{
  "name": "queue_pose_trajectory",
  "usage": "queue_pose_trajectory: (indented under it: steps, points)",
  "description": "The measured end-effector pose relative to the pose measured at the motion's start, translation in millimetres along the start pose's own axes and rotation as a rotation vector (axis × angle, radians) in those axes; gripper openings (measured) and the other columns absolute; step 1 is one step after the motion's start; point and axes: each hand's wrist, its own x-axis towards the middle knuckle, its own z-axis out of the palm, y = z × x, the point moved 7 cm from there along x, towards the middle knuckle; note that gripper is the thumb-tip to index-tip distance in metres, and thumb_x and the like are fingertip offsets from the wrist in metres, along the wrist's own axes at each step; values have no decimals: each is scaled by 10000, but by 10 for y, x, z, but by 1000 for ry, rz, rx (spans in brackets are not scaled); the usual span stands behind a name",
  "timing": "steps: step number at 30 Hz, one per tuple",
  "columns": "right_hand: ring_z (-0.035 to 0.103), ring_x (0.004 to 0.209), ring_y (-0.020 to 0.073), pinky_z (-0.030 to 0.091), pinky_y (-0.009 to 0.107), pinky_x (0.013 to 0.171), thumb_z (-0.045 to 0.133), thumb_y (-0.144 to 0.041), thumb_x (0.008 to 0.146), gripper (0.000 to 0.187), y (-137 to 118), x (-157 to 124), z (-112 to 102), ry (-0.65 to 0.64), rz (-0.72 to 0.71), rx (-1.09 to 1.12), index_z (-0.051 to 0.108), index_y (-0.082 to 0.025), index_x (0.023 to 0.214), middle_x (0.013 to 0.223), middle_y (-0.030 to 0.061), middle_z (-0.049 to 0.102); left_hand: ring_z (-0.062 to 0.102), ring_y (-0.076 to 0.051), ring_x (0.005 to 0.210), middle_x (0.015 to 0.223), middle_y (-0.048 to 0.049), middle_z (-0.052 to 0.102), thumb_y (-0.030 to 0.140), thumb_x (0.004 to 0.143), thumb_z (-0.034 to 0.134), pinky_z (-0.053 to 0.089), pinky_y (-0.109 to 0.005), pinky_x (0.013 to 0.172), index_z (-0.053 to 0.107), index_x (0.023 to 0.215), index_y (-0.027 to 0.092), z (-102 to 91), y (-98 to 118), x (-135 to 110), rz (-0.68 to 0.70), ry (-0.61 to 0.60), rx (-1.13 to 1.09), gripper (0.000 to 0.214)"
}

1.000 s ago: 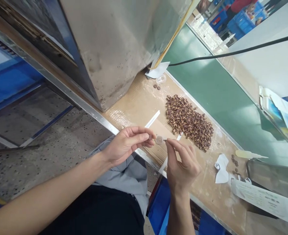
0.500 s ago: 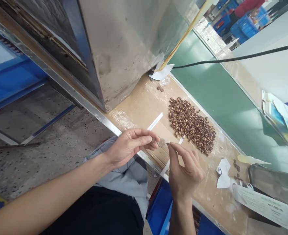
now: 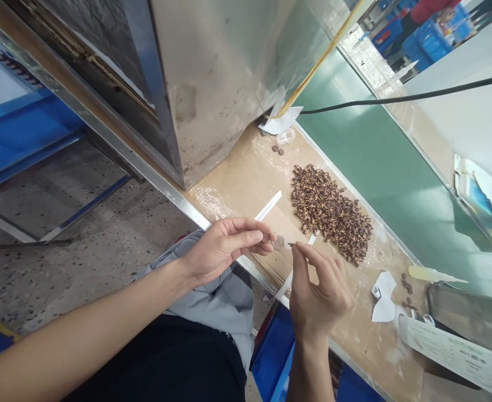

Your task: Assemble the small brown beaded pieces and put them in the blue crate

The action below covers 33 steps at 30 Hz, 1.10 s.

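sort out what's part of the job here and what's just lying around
Part of the job:
left hand holding a small round disc
right hand pinching a tiny dark piece
probably the brown beaded pile

Just lying about:
white paper scrap
white strip
black cable
printed sheet

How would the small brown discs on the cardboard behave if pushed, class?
The small brown discs look thin and probably light, so a push would likely slide them. Lying flat, they seem unlikely to roll. Being so small, they'd be fiddly to pinch up.
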Motion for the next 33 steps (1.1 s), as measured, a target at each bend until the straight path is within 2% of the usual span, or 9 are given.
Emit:
queue_pose_trajectory:
  steps: [14, 20, 25, 33]
  points:
    - [836, 894, 245, 649, 402, 858, 825, -154, 1157, 129, 35, 7, 2, -27, -21, 32, 881, -269, 1172, 1062, 40, 909, 871, -196, 988, 1191, -121, 945, 282, 1008, 984, 693, -332, 1030, 965, 1115, 184, 0, -1, -8, 2, 1, 24, 147]
    - [831, 922, 240, 653, 401, 879, 835, -121, 1145, 156, 50, 14, 8, -26, -24, 53, 876, -268, 1174, 1065, 35, 905, 866, -185, 978, 1166, -102, 940, 260, 1009, 974, 688, -311, 1020, 964, 1095, 183, 21, 13, -7, 1, 4, 21, 116]
    - [839, 957, 251, 658, 414, 912, 847, -132, 1142, 142, 84, -3, 21, -5, 28, 87, 879, -267, 1171, 1083, 40, 906, 862, -202, 977, 1090, -103, 929, 262, 1027, 953, 685, -338, 1034, 958, 1117, 183, -10, -6, -3, -3, 12, 49, 121]
    - [850, 961, 253, 664, 405, 913, 870, -151, 1130, 118, 108, -39, 23, 45, 72, 86, 887, -262, 1167, 1080, 48, 909, 849, -178, 978, 1078, -98, 916, 280, 1039, 951, 682, -288, 1008, 963, 1119, 178, -18, -4, -16, -5, 6, 60, 131]
